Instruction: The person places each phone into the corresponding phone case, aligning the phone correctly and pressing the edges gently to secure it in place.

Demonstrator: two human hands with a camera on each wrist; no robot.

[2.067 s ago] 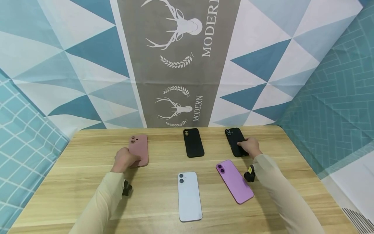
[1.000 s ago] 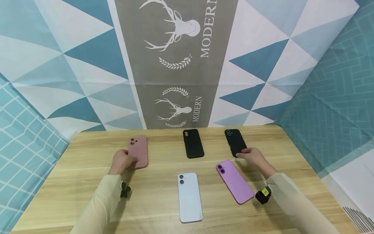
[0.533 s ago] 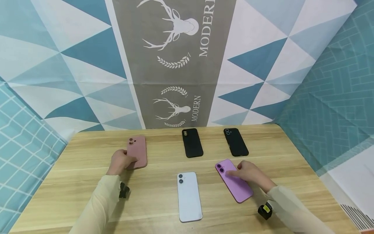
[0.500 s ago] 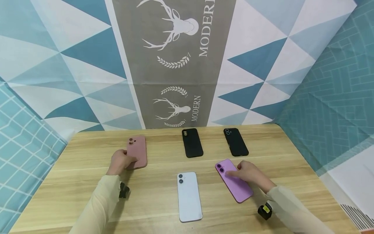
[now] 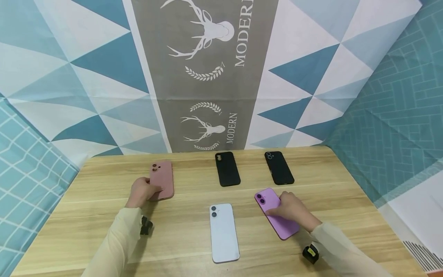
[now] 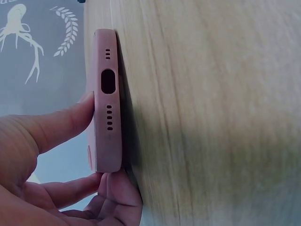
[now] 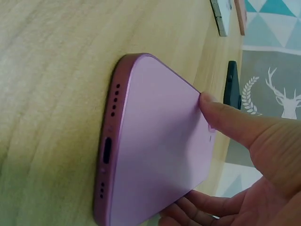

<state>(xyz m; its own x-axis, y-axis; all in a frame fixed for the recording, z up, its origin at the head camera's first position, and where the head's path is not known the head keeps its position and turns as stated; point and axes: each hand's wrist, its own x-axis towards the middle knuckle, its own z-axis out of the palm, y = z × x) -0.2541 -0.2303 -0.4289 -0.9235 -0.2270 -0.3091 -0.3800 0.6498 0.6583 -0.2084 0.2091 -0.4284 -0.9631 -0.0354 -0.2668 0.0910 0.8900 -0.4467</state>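
Observation:
At the left of the table, my left hand (image 5: 141, 191) holds the near end of a pink phone case (image 5: 163, 174). In the left wrist view the thumb presses the back of the pink case (image 6: 107, 141), with the other fingers curled at its side edge. Its charging-port cutout faces that camera. On the right, my right hand (image 5: 291, 207) spans a purple phone (image 5: 286, 229), which lies back up and slanted. Seen from the right wrist, the thumb meets one long edge of the purple phone (image 7: 150, 136) and the fingers sit along the opposite edge.
A white phone (image 5: 224, 234) lies back up at the front middle of the wooden table (image 5: 187, 231). Two black phone cases lie towards the back: a middle case (image 5: 228, 169) and a right case (image 5: 280, 168). A patterned wall cloth (image 5: 211, 88) rises behind the table.
My right hand has left the right black case, come towards me to the purple phone, and its thumb has moved across to that phone's left edge. My left hand stays on the pink case.

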